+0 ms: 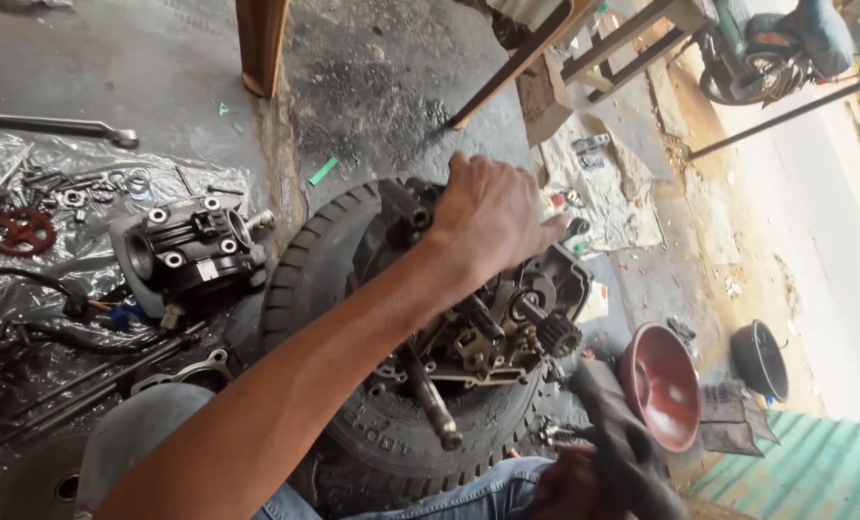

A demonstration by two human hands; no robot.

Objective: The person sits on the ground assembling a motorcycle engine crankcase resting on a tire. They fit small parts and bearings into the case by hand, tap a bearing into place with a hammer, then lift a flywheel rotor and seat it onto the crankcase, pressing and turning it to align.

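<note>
- Black tyre (334,260) flat on the floor (160,67), centre of the scene, engine casing (493,332) lying on top.
- Left hand (493,217) pressed on the casing's far edge, fingers (546,234) curled over it.
- Right hand (574,486) near, low right, closed round a dark blurred tool (618,438).
- Cylinder head (189,250) left of the tyre.
- Red bowl (661,385) to the right.

Greasy engine case (493,327) — atop tyre (314,260)

One tyre (353,289), one red bowl (663,385), two hands (493,217).
</note>
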